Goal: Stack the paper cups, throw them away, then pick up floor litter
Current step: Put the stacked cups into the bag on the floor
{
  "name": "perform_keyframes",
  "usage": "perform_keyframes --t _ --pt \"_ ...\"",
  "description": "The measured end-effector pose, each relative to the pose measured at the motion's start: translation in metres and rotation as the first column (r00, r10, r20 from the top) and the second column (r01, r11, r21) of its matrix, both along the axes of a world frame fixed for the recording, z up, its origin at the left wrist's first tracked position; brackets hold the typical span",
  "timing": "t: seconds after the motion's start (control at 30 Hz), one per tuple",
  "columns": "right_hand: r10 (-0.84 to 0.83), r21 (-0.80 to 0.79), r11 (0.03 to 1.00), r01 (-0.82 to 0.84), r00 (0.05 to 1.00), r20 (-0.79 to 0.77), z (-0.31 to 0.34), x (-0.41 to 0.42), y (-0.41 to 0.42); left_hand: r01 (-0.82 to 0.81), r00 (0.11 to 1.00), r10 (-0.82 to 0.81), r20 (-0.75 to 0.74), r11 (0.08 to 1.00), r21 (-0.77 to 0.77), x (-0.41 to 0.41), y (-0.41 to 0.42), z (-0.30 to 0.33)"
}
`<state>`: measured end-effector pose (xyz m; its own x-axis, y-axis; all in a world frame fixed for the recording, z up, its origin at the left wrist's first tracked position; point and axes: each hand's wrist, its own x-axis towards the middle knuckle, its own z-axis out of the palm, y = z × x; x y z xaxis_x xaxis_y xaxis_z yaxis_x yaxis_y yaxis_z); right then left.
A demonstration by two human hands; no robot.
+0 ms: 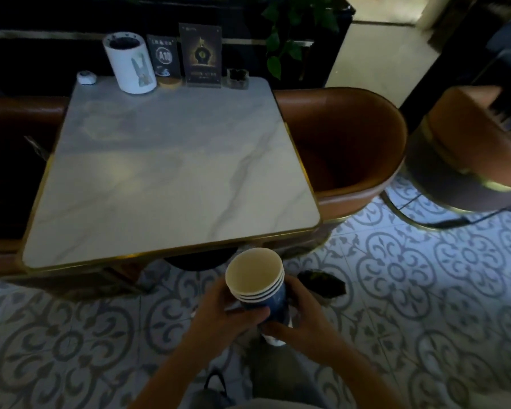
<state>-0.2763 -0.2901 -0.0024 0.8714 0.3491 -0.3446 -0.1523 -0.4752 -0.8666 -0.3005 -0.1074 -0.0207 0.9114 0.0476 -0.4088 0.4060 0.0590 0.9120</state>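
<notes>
A stack of several blue paper cups (260, 286) with cream insides is held in front of me, just below the marble table's near edge (165, 255), mouth tilted up toward the table. My left hand (224, 314) wraps the stack from the left. My right hand (295, 317) grips its lower part from the right. A dark crumpled piece of litter (322, 283) lies on the patterned floor just right of my right hand.
At the table's far edge stand a white cylinder holder (129, 63), two dark sign cards (200, 54), a glass ashtray (238, 79) and a small white object (86, 77). Brown armchairs (345, 149) sit right and left of the table. A plant (286, 33) hangs behind.
</notes>
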Motion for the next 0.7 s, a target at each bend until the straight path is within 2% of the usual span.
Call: perform_keyframes --t 0.1,0.2,0.33,0.43,0.57,0.7 --pt "-0.031 0.014 0.999 0.031 1.000 0.007 0.001 0.005 -0.030 0.051 0.999 -0.051 0.019 0.998 0.027 0.012 -0.025 0.003" --pt "-0.072 0.171 0.982 0.078 0.997 -0.040 0.002 0.019 -0.075 0.129 0.991 -0.133 0.033 0.987 0.096 0.031 -0.062 0.004" --pt "-0.250 0.307 0.908 0.285 0.957 -0.147 0.000 0.042 -0.152 0.255 0.961 -0.273 0.042 0.934 0.252 0.067 -0.128 -0.001" --pt "-0.354 0.249 0.880 0.404 0.909 -0.222 -0.014 0.058 -0.203 0.356 0.928 -0.373 -0.007 0.880 0.314 0.094 -0.179 -0.009" --pt "-0.429 0.062 0.895 0.442 0.889 -0.158 -0.051 0.076 -0.253 0.488 0.860 -0.506 -0.069 0.776 0.399 0.126 -0.251 -0.013" --pt "-0.527 -0.030 0.847 0.531 0.829 -0.189 -0.093 0.091 -0.285 0.534 0.824 -0.564 -0.058 0.738 0.412 0.147 -0.287 -0.052"
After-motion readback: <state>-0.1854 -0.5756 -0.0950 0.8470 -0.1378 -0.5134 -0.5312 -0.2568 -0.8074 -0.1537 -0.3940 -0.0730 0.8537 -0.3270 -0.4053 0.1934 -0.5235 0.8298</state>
